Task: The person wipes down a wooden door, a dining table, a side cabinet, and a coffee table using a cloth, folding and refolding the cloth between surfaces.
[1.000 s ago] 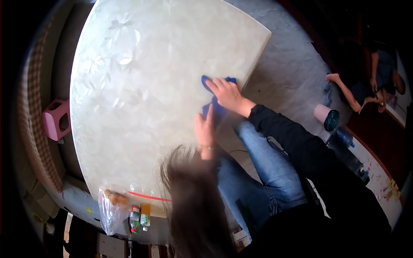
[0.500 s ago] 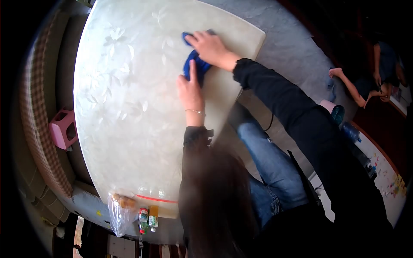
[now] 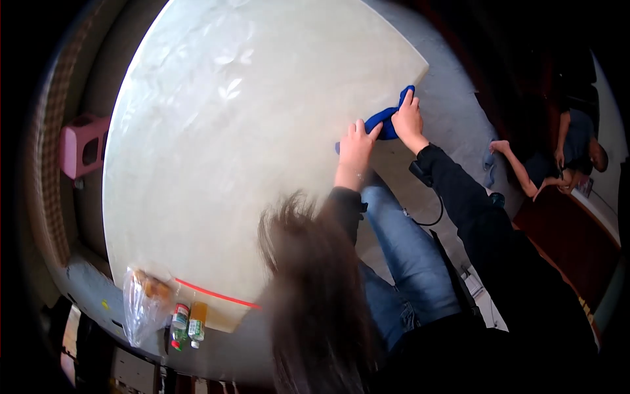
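A blue cloth [image 3: 384, 122] is stretched between my two hands at the right edge of the pale table [image 3: 216, 177]. My left hand [image 3: 356, 148] is closed on its left part, over the tabletop near the edge. Fingers of my right hand [image 3: 409, 122] grip the cloth's right part, close to the table's corner. A small end of cloth shows left of my left hand. White flower patterns mark the tabletop.
At the table's lower left are a plastic bag [image 3: 144, 302] with brown items, a green bottle [image 3: 179, 324] and an orange bottle [image 3: 197, 322]. A pink stool [image 3: 84, 146] stands left. Another person [image 3: 571, 141] is at the far right.
Both hands and the cloth first moved up over the tabletop, then right to its edge. The cloth, bunched under the hands before, is now stretched between them. The camera view has shifted.
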Action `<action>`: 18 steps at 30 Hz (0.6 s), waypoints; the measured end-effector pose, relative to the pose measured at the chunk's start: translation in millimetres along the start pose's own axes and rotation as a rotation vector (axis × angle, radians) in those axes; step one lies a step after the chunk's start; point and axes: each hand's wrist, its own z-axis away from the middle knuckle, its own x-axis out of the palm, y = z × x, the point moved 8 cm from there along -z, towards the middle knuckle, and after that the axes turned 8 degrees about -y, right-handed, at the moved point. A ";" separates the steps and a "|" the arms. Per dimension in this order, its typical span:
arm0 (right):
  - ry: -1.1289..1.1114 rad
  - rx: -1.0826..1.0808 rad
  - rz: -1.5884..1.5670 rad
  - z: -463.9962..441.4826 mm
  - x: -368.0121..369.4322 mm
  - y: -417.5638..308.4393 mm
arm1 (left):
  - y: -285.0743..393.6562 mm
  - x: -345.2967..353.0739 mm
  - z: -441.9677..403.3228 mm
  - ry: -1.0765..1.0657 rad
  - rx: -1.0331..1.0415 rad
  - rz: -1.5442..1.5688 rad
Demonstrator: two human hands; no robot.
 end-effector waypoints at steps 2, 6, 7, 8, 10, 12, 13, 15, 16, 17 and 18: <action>-0.004 -0.057 0.050 38.1 16.7 -30.8 | -23.2 -5.7 51.9 0.022 -0.035 0.068; 0.020 -0.297 0.118 127.2 48.8 -109.5 | -67.5 -21.3 167.0 0.026 -0.167 0.154; 0.000 -0.361 0.111 149.6 57.4 -130.7 | -78.8 -18.9 197.0 0.023 -0.202 0.152; -0.021 -0.424 0.105 173.1 67.6 -151.2 | -88.7 -19.0 229.1 0.044 -0.226 0.154; -0.050 -0.567 0.104 221.2 89.2 -194.5 | -114.1 -14.3 295.2 0.058 -0.406 0.276; -0.058 -0.650 0.080 269.4 107.2 -237.2 | -125.2 -17.2 353.8 0.077 -0.555 0.301; -0.071 -0.711 0.081 294.0 116.1 -258.7 | -132.9 -15.6 384.4 0.072 -0.684 0.324; -0.092 -0.796 0.087 342.2 135.6 -296.1 | -141.6 -20.1 437.3 0.144 -0.804 0.323; -0.163 -0.882 0.144 369.5 153.3 -317.1 | -149.6 -23.5 466.8 0.202 -0.909 0.313; -0.236 -0.967 0.202 395.9 172.7 -336.1 | -157.2 -21.9 492.3 0.182 -0.985 0.298; -0.241 -0.997 0.204 413.8 179.4 -346.1 | -163.7 -15.5 518.0 0.200 -1.010 0.299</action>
